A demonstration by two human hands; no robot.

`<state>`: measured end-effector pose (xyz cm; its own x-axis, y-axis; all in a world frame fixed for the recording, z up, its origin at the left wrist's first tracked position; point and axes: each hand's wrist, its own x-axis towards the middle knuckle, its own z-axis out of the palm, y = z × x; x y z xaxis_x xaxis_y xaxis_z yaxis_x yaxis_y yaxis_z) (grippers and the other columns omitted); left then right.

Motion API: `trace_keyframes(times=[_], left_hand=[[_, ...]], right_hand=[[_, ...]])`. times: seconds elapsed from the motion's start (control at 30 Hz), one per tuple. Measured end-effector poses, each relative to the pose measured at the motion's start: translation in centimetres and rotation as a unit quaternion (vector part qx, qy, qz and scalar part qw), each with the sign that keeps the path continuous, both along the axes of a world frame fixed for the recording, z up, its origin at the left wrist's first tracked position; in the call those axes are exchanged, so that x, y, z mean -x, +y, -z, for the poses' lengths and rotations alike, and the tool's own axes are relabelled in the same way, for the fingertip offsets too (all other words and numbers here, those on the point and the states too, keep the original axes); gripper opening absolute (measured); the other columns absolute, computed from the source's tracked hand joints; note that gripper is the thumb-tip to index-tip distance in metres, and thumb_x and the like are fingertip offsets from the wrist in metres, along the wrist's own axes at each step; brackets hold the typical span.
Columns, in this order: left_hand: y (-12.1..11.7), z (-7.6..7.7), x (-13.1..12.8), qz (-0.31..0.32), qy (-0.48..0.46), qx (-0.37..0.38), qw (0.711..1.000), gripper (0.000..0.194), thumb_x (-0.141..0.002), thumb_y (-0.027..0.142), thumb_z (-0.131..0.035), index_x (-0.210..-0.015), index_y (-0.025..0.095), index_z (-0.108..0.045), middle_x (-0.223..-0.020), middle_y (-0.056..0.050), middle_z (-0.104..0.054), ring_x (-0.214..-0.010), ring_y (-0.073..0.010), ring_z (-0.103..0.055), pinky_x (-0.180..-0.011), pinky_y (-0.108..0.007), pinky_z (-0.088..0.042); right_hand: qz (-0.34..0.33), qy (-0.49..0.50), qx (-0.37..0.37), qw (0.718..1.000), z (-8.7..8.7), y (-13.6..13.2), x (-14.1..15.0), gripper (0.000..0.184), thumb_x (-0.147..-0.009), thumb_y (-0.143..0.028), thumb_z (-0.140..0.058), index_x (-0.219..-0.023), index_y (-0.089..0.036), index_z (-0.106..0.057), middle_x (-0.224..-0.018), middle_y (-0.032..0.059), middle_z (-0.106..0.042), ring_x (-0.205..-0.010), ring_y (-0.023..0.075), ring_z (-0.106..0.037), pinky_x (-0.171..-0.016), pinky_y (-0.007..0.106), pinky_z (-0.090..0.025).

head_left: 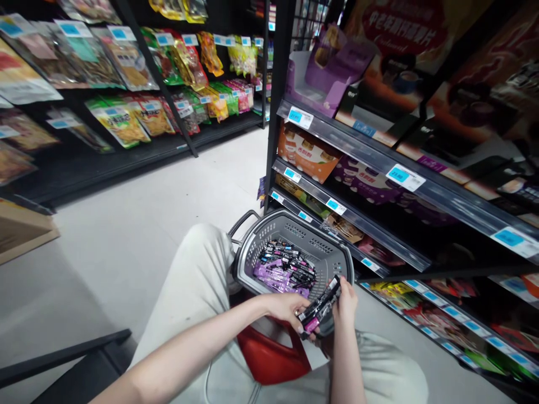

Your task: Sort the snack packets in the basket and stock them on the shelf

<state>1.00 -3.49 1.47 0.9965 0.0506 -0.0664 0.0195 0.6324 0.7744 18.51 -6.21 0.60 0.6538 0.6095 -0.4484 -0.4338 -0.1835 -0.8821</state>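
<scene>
We are facing the gray basket [322, 262], likely set close for easy reach, while our left hand [288, 308] and right hand [346, 300] are clasping opposite ends of black packets [322, 304] over its near rim, seemingly aligning them

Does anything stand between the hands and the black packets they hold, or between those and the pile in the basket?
Nothing visible does: the left hand and right hand both touch the black packets directly. No cover shows over the pile in the open basket, though the hands hide part of its near side.
</scene>
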Motion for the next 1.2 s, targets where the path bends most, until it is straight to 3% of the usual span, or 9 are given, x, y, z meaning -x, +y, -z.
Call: trace_keyframes(times=[0.17, 0.27, 0.37, 0.47, 0.6, 0.77, 0.9, 1.07, 1.2], left_hand=[[-0.2, 0.8, -0.8, -0.151, 0.074, 0.006, 0.986, 0.052, -0.054, 0.026, -0.069, -0.101, 0.016, -0.05, -0.088, -0.005, -0.059, -0.077, -0.0172, -0.057, -0.07, -0.032, -0.043], [0.8, 1.5, -0.4, -0.185, 0.133, -0.121, 0.966, 0.04, -0.054, 0.03, -0.068, -0.088, 0.013, -0.056, -0.073, -0.001, -0.059, -0.067, -0.0133, -0.055, -0.067, -0.027, -0.041], [2.7, 1.9, 0.8, -0.16, 0.215, -0.245, 0.932, 0.032, -0.053, 0.037, -0.067, -0.07, 0.01, -0.061, -0.06, 0.001, -0.057, -0.059, -0.0115, -0.051, -0.06, -0.023, -0.039], [4.7, 1.8, 1.8, -0.252, 0.257, -0.185, 0.915, 0.041, -0.058, 0.04, -0.062, -0.086, 0.011, -0.058, -0.066, -0.001, -0.058, -0.06, -0.0104, -0.051, -0.058, -0.022, -0.041], [5.9, 1.4, 2.0, -0.368, 0.235, -0.105, 0.893, 0.044, -0.056, 0.037, -0.064, -0.091, 0.011, -0.055, -0.072, -0.002, -0.057, -0.057, -0.0098, -0.052, -0.054, -0.022, -0.044], [6.0, 1.5, 1.9, -0.429, 0.273, -0.171, 0.844, 0.038, -0.054, 0.036, -0.065, -0.08, 0.01, -0.057, -0.067, 0.0, -0.056, -0.052, -0.0103, -0.051, -0.049, -0.023, -0.045], [6.4, 1.6, 2.4, -0.386, 0.267, -0.191, 0.862, 0.038, -0.052, 0.035, -0.066, -0.081, 0.011, -0.057, -0.066, 0.001, -0.055, -0.055, -0.0115, -0.053, -0.051, -0.024, -0.045], [6.7, 0.9, 2.8, -0.322, 0.263, -0.326, 0.849, 0.032, -0.045, 0.026, -0.07, -0.072, 0.012, -0.062, -0.068, 0.001, -0.058, -0.065, -0.0121, -0.053, -0.061, -0.021, -0.041], [6.7, 0.2, 2.5, -0.36, 0.275, -0.275, 0.848, 0.034, -0.047, 0.024, -0.069, -0.077, 0.011, -0.06, -0.058, 0.004, -0.054, -0.054, -0.0095, -0.051, -0.055, -0.021, -0.043]], right_hand=[[-0.235, 0.005, 0.02, 0.972, -1.1, -0.5, 1.0, 0.024, -0.062, -0.04, -0.058, -0.073, -0.019, -0.055, -0.061, -0.0028, -0.059, -0.051, 0.0118, -0.053, -0.048, 0.023, -0.042], [-0.342, -0.031, 0.008, 0.939, -1.6, -0.7, 2.2, 0.025, -0.06, -0.036, -0.062, -0.077, -0.017, -0.056, -0.064, -0.001, -0.06, -0.055, 0.0132, -0.054, -0.055, 0.025, -0.043], [-0.372, -0.088, -0.003, 0.924, -1.7, -0.8, 2.8, 0.025, -0.06, -0.034, -0.062, -0.077, -0.016, -0.056, -0.07, 0.0014, -0.062, -0.065, 0.016, -0.056, -0.064, 0.026, -0.042], [-0.412, -0.102, -0.007, 0.906, -1.6, -1.0, 2.9, 0.024, -0.062, -0.032, -0.061, -0.08, -0.017, -0.056, -0.078, 0.002, -0.062, -0.074, 0.0165, -0.056, -0.067, 0.026, -0.042], [-0.474, -0.034, 0.041, 0.879, -1.7, -1.6, 3.3, 0.03, -0.069, -0.039, -0.051, -0.094, -0.021, -0.05, -0.064, -0.0029, -0.058, -0.047, 0.0132, -0.056, -0.043, 0.023, -0.043], [-0.463, -0.092, 0.043, 0.881, -2.1, -1.5, 2.6, 0.024, -0.062, -0.035, -0.059, -0.08, -0.019, -0.056, -0.054, -0.0054, -0.055, -0.037, 0.0101, -0.051, -0.036, 0.019, -0.038], [-0.359, -0.159, 0.059, 0.918, -1.9, -1.1, 0.5, 0.023, -0.053, -0.032, -0.066, -0.068, -0.016, -0.058, -0.052, -0.0036, -0.056, -0.038, 0.0114, -0.051, -0.038, 0.022, -0.04], [-0.208, -0.117, 0.039, 0.97, -1.2, -1.1, -1.6, 0.033, -0.047, -0.03, -0.071, -0.072, -0.016, -0.055, -0.062, 0.0003, -0.063, -0.046, 0.0136, -0.056, -0.048, 0.026, -0.046], [-0.18, -0.088, 0.024, 0.979, -0.9, -1.1, -1.6, 0.033, -0.049, -0.03, -0.07, -0.076, -0.016, -0.056, -0.063, -0.0001, -0.063, -0.047, 0.0123, -0.056, -0.051, 0.025, -0.047]])
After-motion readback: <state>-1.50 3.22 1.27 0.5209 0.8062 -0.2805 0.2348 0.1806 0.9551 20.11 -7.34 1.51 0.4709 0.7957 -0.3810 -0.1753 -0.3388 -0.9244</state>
